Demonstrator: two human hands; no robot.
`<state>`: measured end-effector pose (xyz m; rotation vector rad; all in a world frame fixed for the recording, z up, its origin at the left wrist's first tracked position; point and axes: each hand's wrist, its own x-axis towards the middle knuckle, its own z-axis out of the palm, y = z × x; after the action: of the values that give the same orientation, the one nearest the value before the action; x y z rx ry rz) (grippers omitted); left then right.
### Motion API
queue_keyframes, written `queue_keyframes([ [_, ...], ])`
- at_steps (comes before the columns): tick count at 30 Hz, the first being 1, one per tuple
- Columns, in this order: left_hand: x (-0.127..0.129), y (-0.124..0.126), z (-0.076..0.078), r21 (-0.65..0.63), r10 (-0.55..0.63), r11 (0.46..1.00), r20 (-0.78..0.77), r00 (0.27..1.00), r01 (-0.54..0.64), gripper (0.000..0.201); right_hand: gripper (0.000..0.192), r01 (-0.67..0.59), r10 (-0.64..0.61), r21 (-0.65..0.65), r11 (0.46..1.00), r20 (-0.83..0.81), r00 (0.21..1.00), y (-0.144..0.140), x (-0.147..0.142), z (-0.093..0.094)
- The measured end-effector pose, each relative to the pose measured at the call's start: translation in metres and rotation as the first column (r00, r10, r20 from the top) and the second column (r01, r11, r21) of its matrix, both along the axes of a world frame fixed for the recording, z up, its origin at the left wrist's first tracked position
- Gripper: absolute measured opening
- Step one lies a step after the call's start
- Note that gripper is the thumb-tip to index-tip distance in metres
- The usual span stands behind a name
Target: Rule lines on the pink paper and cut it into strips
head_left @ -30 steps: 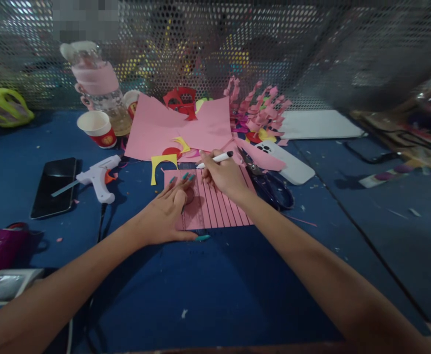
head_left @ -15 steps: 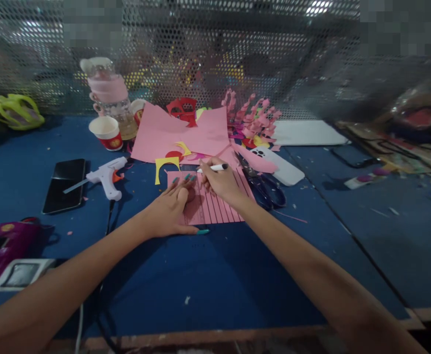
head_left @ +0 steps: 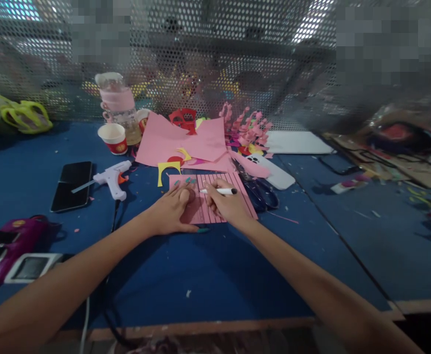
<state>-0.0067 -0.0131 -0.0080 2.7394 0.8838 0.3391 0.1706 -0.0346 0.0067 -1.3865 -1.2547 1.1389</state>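
Observation:
A pink sheet of paper (head_left: 237,196) with several dark parallel lines lies on the blue table. My left hand (head_left: 174,206) presses on its left part, fingers stretched and thumb out toward the near edge. A faint see-through strip with marks, which looks like a ruler (head_left: 200,214), runs beside the left fingers. My right hand (head_left: 226,204) is closed round a white marker (head_left: 219,191) with a black end, its tip at the paper near that strip. Dark blue-handled scissors (head_left: 261,194) lie just right of the sheet.
Larger pink paper (head_left: 186,140) and yellow scraps (head_left: 169,169) lie behind. To the left are a glue gun (head_left: 114,179), a black phone (head_left: 71,187), a paper cup (head_left: 112,138) and a bottle (head_left: 119,105). A white phone (head_left: 274,172) lies right. A perforated metal panel (head_left: 200,49) stands behind.
My right hand with the marker has moved down the sheet, toward the near edge. My left hand stays pressed on the paper. The camera view has shifted slightly.

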Motion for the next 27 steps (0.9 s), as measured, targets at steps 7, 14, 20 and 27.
queue_keyframes([
  [7, -0.002, 0.001, -0.001, 0.011, -0.031, 0.999, 0.022, 0.999, 0.031, 0.084, 0.042, -0.048, 0.047, 0.006, 0.999, 0.022, 0.999, -0.027, 0.004, 0.003],
  [14, 0.000, -0.002, 0.007, -0.039, -0.006, 0.999, 0.004, 1.000, 0.006, 0.085, 0.041, -0.114, 0.115, -0.020, 0.993, 0.050, 0.992, -0.046, 0.004, 0.011],
  [20, 0.001, -0.001, 0.007, -0.066, 0.007, 0.998, -0.026, 1.000, -0.009, 0.091, 0.039, -0.144, 0.143, -0.002, 0.990, 0.130, 0.981, -0.056, 0.005, 0.013],
  [27, 0.001, -0.001, 0.004, -0.036, 0.020, 0.999, -0.020, 1.000, -0.021, 0.089, 0.031, -0.174, 0.173, -0.009, 0.985, 0.173, 0.970, -0.062, 0.006, 0.014],
])
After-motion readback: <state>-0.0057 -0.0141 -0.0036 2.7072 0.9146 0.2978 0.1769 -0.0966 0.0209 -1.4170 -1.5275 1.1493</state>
